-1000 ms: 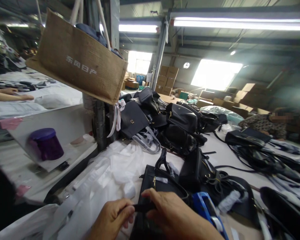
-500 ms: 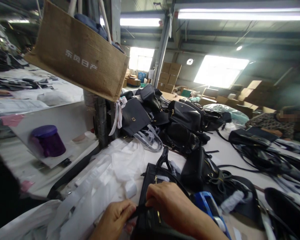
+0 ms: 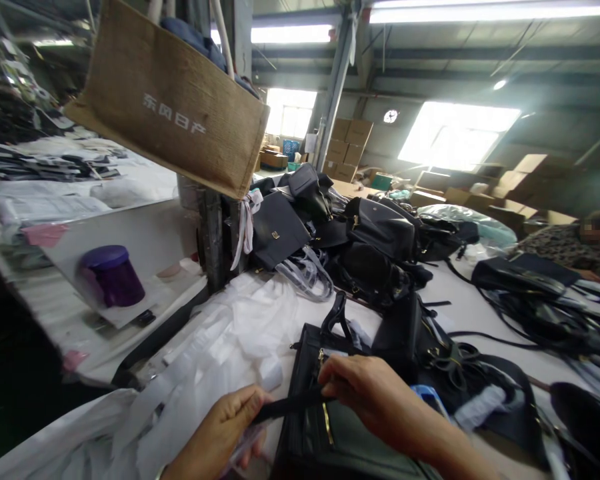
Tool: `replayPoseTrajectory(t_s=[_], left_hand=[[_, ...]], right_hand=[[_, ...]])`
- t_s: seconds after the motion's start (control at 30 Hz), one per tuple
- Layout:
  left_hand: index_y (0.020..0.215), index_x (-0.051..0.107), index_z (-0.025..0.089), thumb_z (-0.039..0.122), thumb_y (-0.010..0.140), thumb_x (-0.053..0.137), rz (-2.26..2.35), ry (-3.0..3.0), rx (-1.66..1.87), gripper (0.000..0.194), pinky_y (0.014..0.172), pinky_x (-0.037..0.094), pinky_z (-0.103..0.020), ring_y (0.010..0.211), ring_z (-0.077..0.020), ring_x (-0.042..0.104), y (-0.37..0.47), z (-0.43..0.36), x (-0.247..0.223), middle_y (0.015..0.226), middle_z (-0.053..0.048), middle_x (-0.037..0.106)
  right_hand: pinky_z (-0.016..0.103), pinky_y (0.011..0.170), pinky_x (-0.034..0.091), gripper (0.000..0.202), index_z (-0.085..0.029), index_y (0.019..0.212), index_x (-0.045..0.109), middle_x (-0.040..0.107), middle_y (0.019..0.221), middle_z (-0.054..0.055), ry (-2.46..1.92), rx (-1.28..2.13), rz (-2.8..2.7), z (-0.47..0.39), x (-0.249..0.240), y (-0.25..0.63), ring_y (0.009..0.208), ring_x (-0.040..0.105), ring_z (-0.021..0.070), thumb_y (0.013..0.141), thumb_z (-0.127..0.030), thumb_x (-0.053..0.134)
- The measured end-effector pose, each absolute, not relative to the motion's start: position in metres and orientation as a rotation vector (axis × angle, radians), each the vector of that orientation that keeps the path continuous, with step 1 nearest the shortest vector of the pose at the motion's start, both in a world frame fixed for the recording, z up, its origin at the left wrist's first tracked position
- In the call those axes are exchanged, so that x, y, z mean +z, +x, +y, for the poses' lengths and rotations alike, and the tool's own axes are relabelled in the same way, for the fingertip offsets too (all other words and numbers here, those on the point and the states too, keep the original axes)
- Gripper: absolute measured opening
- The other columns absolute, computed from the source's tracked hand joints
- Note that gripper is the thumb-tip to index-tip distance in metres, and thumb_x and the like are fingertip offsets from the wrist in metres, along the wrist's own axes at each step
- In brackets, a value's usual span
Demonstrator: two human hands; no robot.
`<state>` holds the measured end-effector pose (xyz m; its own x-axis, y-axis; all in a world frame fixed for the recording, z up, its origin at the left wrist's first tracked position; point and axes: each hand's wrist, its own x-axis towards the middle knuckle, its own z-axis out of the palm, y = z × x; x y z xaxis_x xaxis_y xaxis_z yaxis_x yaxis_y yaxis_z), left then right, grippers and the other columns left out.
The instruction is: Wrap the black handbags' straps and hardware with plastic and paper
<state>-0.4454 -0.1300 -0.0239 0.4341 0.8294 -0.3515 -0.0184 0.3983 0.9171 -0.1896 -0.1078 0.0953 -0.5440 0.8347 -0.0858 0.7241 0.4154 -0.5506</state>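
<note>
A black strap (image 3: 293,404) is stretched between my two hands, over a black handbag (image 3: 303,373). My left hand (image 3: 230,427) pinches its left end, and some clear plastic film shows under those fingers. At the strap's other end, my right hand (image 3: 360,383) grips it with bent fingers above the bag's front. The bag lies on the table with its handle (image 3: 336,315) standing up at the far side. A gold zipper (image 3: 327,421) shows on its front, below my right hand.
White wrapping sheets (image 3: 250,320) heap to the left. Black bags (image 3: 380,230) pile up farther back, with more on the right. A blue object (image 3: 430,398) lies partly behind my right forearm. A brown tote (image 3: 170,100) hangs at upper left, above a purple jar (image 3: 114,277). A person (image 3: 570,243) is at far right.
My hands have moved apart, so a longer stretch of the strap shows between them. The whole view has shifted slightly, and my right forearm now covers more of the blue object.
</note>
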Motion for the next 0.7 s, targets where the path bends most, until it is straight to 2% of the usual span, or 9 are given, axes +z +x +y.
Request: replayPoseTrajectory(t_s=[0.13, 0.23, 0.3, 0.43, 0.57, 0.7], left_hand=[[0.107, 0.054, 0.015, 0.057, 0.088, 0.053, 0.879, 0.969, 0.690, 0.047, 0.046, 0.019, -0.021, 0.049, -0.0064, 0.036, -0.449, -0.135, -0.028, 0.062, 0.004, 0.052], [0.107, 0.055, 0.015, 0.052, 0.078, 0.069, 0.756, 0.903, 0.699, 0.049, 0.049, 0.021, -0.020, 0.053, -0.0062, 0.036, -0.450, -0.138, -0.023, 0.065, 0.005, 0.051], [0.104, 0.058, 0.015, 0.050, 0.072, 0.076, 0.720, 0.869, 0.706, 0.051, 0.052, 0.027, -0.020, 0.058, -0.0075, 0.043, -0.451, -0.138, -0.018, 0.071, 0.003, 0.056], [0.102, 0.061, 0.015, 0.045, 0.066, 0.082, 0.682, 0.813, 0.726, 0.051, 0.065, 0.040, -0.025, 0.076, -0.0174, 0.062, -0.454, -0.138, -0.018, 0.084, -0.004, 0.066], [0.104, 0.060, 0.014, 0.044, 0.065, 0.083, 0.687, 0.832, 0.723, 0.054, 0.061, 0.041, -0.025, 0.074, -0.0185, 0.064, -0.457, -0.136, -0.030, 0.091, -0.008, 0.070], [0.102, 0.060, 0.014, 0.043, 0.063, 0.085, 0.682, 0.841, 0.759, 0.054, 0.062, 0.042, -0.025, 0.074, -0.0194, 0.066, -0.460, -0.135, -0.039, 0.091, -0.008, 0.070]], right_hand=[[0.021, 0.070, 0.039, 0.016, -0.024, 0.099, 0.064, 0.069, 0.087, -0.002, -1.394, 0.771, -2.463, -0.111, 0.099, -0.184, 0.080, 0.062, 0.0124, 0.095, -0.021, 0.049], [0.021, 0.071, 0.040, 0.018, -0.023, 0.096, 0.065, 0.068, 0.086, -0.002, -1.381, 0.769, -2.469, -0.113, 0.102, -0.182, 0.079, 0.062, 0.0118, 0.096, -0.022, 0.047], [0.021, 0.070, 0.040, 0.018, -0.023, 0.095, 0.065, 0.068, 0.086, -0.001, -1.372, 0.763, -2.476, -0.114, 0.105, -0.180, 0.077, 0.061, 0.0119, 0.097, -0.022, 0.047], [0.022, 0.070, 0.041, 0.019, -0.024, 0.096, 0.065, 0.067, 0.087, 0.000, -1.380, 0.715, -2.468, -0.114, 0.109, -0.176, 0.078, 0.061, 0.0127, 0.097, -0.023, 0.046], [0.021, 0.070, 0.040, 0.019, -0.024, 0.095, 0.066, 0.067, 0.087, -0.001, -1.371, 0.713, -2.492, -0.117, 0.110, -0.176, 0.078, 0.060, 0.0121, 0.097, -0.023, 0.047], [0.022, 0.069, 0.040, 0.020, -0.024, 0.094, 0.066, 0.067, 0.086, 0.000, -1.383, 0.676, -2.493, -0.118, 0.112, -0.177, 0.077, 0.061, 0.0127, 0.097, -0.024, 0.046]])
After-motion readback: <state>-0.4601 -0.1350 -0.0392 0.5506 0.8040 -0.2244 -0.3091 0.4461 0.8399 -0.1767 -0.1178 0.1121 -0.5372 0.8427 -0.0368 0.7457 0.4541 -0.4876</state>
